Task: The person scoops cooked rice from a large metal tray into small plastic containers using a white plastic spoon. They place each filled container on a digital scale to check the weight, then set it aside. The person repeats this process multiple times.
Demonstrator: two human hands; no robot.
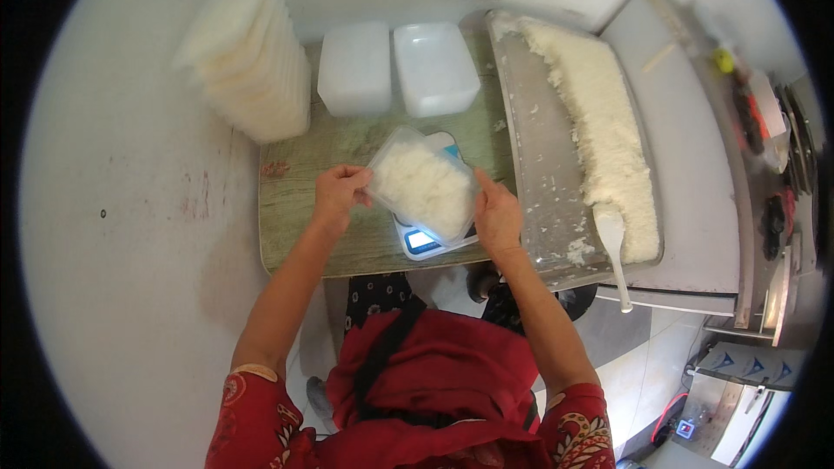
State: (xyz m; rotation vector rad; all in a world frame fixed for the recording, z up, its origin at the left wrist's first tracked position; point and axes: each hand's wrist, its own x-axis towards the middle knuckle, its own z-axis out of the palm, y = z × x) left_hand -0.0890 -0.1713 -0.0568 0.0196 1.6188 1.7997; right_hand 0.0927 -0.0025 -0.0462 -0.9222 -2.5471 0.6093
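Observation:
A clear plastic container of cooked white rice (423, 185) is held tilted between both hands, over a digital kitchen scale (417, 244) with a lit display. My left hand (342, 195) pinches its left corner between thumb and fingers. On the opposite side, my right hand (497, 212) grips the rim. Whether the container touches the scale cannot be told. To the right, a large metal tray (541, 163) bears a long bank of white rice (606, 124). A white rice paddle (610, 234) rests with its blade on the rice and its handle over the tray's near edge.
Stacked empty plastic containers (355, 68) and a second white stack (435, 68) stand at the back of the wooden table (300, 228). A tall stack of filled containers (254, 71) rises at the back left, by the wall. A cluttered shelf (769, 143) runs along the far right.

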